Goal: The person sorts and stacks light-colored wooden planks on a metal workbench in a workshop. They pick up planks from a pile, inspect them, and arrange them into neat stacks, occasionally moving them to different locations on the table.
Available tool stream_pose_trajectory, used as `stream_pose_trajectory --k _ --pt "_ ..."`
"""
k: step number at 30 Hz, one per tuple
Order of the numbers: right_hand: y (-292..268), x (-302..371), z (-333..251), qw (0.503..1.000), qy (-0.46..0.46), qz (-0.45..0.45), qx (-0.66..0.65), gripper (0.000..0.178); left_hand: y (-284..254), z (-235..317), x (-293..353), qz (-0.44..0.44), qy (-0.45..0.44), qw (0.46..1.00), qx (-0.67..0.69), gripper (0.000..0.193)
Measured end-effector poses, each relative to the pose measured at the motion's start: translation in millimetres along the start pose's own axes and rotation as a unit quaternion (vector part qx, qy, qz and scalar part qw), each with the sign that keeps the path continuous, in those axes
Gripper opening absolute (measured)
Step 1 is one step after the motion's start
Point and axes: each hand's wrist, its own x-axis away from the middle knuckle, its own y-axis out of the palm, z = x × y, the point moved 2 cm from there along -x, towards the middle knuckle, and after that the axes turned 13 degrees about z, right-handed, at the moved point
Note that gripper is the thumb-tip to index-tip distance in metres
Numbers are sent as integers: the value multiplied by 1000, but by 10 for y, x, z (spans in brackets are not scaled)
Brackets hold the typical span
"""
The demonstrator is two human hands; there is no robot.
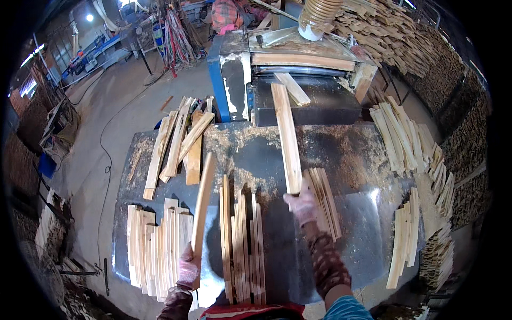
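My gloved left hand (pixel 188 268) is closed round the lower part of a narrow wooden strip (pixel 203 200), which points up and away from me. At the middle right, my gloved right hand (pixel 303 205) grips the near end of a wider wooden board (pixel 287 136). The far end of that board reaches over the dark bed of a planer (pixel 266 106). A shorter wooden piece (pixel 293 88) lies on the bed at the machine's opening. Between my arms, several long strips (pixel 242 248) lie side by side on the metal table (pixel 277 256). Another bundle of strips (pixel 326 200) lies beside my right hand.
Rows of strips (pixel 160 248) cover the table's left side, with crossed boards (pixel 181 138) behind. More strips (pixel 404 234) lie at its right edge. Sawdust coats the far part. Stacked wood (pixel 384 32) and a ribbed hose (pixel 320 13) stand beyond. A person (pixel 229 16) is behind the machine.
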Motion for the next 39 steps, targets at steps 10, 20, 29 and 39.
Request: stream_pose_trajectory --k 10,20,29,39 --pt "-231 1581 711 990 12 102 -92 86 -1054 -1480 1096 171 -104 965 -172 43" --pt "405 2796 162 967 21 -82 -239 83 624 550 370 -136 -233 946 180 55" --pt "-395 595 -142 983 -177 20 -44 68 1179 826 -1549 -79 -148 969 183 20" --pt "-223 -1574 -919 971 -130 7 199 80 677 720 -2702 80 46 989 115 68"
